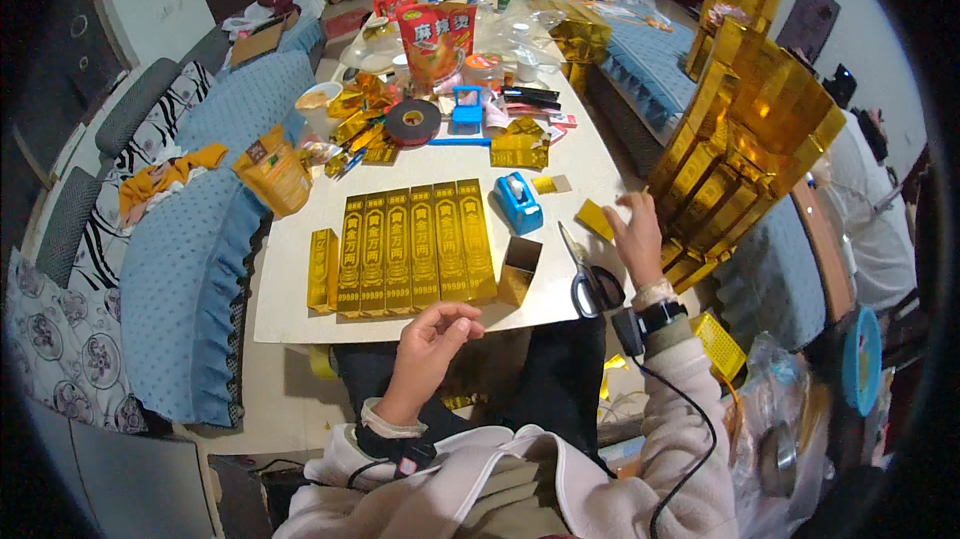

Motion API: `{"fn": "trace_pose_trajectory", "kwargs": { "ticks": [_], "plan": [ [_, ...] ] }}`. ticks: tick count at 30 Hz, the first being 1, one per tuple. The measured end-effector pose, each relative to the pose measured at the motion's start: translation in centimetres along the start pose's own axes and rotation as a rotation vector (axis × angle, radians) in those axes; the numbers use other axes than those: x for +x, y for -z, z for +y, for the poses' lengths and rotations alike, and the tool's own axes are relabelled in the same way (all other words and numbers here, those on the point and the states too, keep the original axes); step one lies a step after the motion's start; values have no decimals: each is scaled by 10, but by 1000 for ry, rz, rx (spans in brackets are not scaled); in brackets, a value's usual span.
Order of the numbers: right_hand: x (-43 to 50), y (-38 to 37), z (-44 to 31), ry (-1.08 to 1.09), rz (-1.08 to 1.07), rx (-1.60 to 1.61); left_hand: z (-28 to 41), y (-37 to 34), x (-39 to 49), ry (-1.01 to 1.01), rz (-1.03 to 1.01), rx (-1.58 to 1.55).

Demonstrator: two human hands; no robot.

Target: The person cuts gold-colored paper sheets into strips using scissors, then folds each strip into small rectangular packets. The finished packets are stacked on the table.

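My left hand is at the table's near edge, below a row of several long gold foil paper boxes, its fingers loosely curled with nothing seen in them. One more gold box lies left of the row. A short open-ended gold box stands right of it. My right hand hovers at the table's right edge, beside a flat gold paper piece; whether the fingers touch or hold anything is unclear. Black-handled scissors and a blue tape dispenser lie between the hands.
A tall gold foil structure rises right of the table. Farther back on the table are a dark tape roll, a red food pouch, crumpled gold foil and a blue plastic holder. An orange pouch stands at the left edge.
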State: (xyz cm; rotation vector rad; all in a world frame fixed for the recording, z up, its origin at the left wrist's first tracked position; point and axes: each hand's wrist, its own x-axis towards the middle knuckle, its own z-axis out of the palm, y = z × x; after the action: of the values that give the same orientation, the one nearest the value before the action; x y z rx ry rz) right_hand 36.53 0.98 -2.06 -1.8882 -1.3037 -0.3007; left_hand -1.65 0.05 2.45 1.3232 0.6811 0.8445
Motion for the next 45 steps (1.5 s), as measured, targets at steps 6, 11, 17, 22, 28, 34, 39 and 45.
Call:
{"fn": "trace_pose_trajectory", "kwargs": {
  "ticks": [6,11,17,22,28,34,39,45],
  "plan": [
    [81,-70,-6,146,-428,145,-6,1,16,-105,20,208],
    [98,-111,-10,41,-713,-12,-5,9,24,-209,29,335],
    [93,-110,-3,-27,-654,132,-8,4,33,-248,27,357],
    [91,-103,-6,11,-607,102,-5,-2,31,-291,36,376],
    [80,-67,-31,-366,-471,718,0,-7,32,-321,97,403],
    [43,16,-78,-518,-654,917,-12,-39,54,-422,178,637],
    [15,45,-120,-471,-775,1051,-27,-67,68,-429,281,719],
    [1,31,-131,-484,-730,1057,-39,-75,78,-362,296,618]
  ]
}}
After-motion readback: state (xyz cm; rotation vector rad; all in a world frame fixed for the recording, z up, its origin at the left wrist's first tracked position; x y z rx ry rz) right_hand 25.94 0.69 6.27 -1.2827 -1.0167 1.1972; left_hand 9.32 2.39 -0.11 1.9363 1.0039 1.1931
